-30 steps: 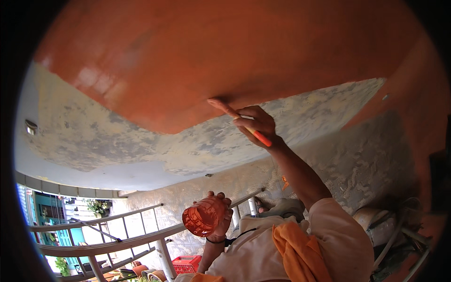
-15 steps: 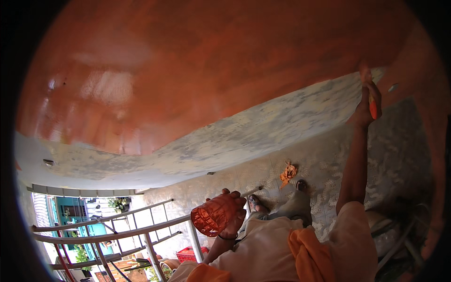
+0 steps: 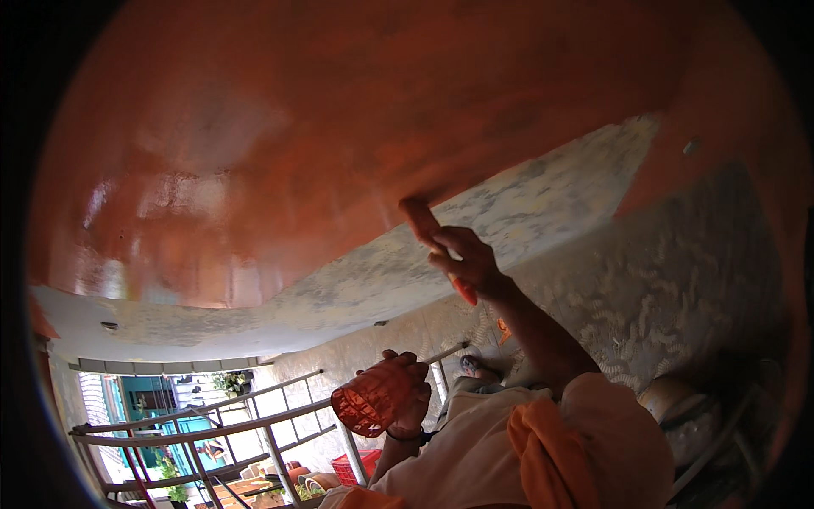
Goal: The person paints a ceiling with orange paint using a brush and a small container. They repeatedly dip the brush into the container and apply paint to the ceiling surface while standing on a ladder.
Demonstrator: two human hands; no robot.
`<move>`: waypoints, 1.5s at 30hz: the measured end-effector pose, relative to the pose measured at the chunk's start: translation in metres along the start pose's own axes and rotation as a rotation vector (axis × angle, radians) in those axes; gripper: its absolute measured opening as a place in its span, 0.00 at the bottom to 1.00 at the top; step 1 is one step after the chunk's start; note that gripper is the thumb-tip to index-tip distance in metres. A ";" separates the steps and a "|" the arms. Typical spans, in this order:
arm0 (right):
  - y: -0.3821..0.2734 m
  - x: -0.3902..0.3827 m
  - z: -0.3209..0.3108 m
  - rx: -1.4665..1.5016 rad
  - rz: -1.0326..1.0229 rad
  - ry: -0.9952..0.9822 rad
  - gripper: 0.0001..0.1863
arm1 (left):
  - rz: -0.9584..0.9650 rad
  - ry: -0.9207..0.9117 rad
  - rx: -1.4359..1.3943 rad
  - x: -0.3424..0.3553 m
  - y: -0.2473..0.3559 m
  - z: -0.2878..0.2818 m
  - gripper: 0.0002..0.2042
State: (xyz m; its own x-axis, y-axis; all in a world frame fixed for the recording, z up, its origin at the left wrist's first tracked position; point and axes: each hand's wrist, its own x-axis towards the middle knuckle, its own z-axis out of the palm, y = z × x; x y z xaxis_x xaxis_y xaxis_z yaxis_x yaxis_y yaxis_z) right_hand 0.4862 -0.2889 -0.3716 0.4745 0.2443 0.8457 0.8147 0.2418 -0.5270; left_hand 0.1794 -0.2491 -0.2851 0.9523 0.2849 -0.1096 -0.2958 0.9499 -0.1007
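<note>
My right hand (image 3: 475, 259) grips a paintbrush (image 3: 420, 222) with an orange handle end. Its paint-covered bristles touch the edge where wet orange-brown paint (image 3: 297, 127) meets the patchy grey-white part of the wall (image 3: 526, 195). Lower down, my left hand (image 3: 411, 394) is wrapped round a paint-smeared cup (image 3: 369, 397). The cup is tilted, its open mouth facing the lower left, with orange paint coating its inside. How much paint it holds I cannot tell.
A metal ladder (image 3: 254, 422) stands at lower left, close to my left hand. Behind it are a red crate (image 3: 354, 465) and plants (image 3: 170, 471). An orange crumpled thing (image 3: 504, 329) lies on the patterned floor (image 3: 653, 297), partly behind my right forearm. Stored items fill the lower right.
My right hand has swept the brush left along the paint edge, from the far right of the wall to its middle. My left hand still holds the cup, shifted slightly left in view.
</note>
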 end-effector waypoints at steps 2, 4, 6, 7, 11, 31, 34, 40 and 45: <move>0.034 0.017 -0.062 -0.031 0.004 0.033 0.14 | -0.010 0.006 -0.017 0.001 -0.004 -0.007 0.20; 0.056 0.038 -0.141 -0.114 0.044 0.147 0.12 | -0.030 0.011 -0.012 0.004 -0.009 -0.007 0.20; 0.085 0.044 -0.219 -0.252 0.031 0.266 0.09 | -0.057 0.002 -0.038 0.010 -0.016 -0.006 0.22; 0.101 0.047 -0.254 -0.300 0.052 0.381 0.09 | -0.070 -0.008 -0.069 0.016 -0.015 -0.010 0.26; 0.152 0.077 -0.337 -0.341 0.113 0.771 0.12 | -0.119 -0.036 -0.129 0.030 -0.012 -0.023 0.34; -0.046 0.328 -0.204 -0.369 -0.395 0.205 0.08 | 0.010 -0.142 -0.022 0.005 0.005 -0.040 0.33; -0.053 0.392 -0.263 -0.284 -0.530 0.609 0.12 | -0.004 -0.122 -0.068 -0.002 0.012 -0.044 0.33; -0.075 0.362 -0.152 -0.682 -0.637 0.371 0.27 | -0.042 -0.164 -0.096 0.002 0.016 -0.045 0.32; -0.128 0.209 0.012 -0.247 -0.841 -0.361 0.06 | -0.044 -0.167 -0.073 -0.001 0.027 -0.050 0.33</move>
State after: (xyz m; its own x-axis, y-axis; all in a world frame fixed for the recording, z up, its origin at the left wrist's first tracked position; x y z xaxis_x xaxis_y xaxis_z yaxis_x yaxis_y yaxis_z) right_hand 0.4771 -0.2579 -0.1284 -0.3988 0.3664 0.8407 0.9095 0.2751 0.3116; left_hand 0.1667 -0.2305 -0.3371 0.9619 0.2664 0.0613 -0.2525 0.9519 -0.1738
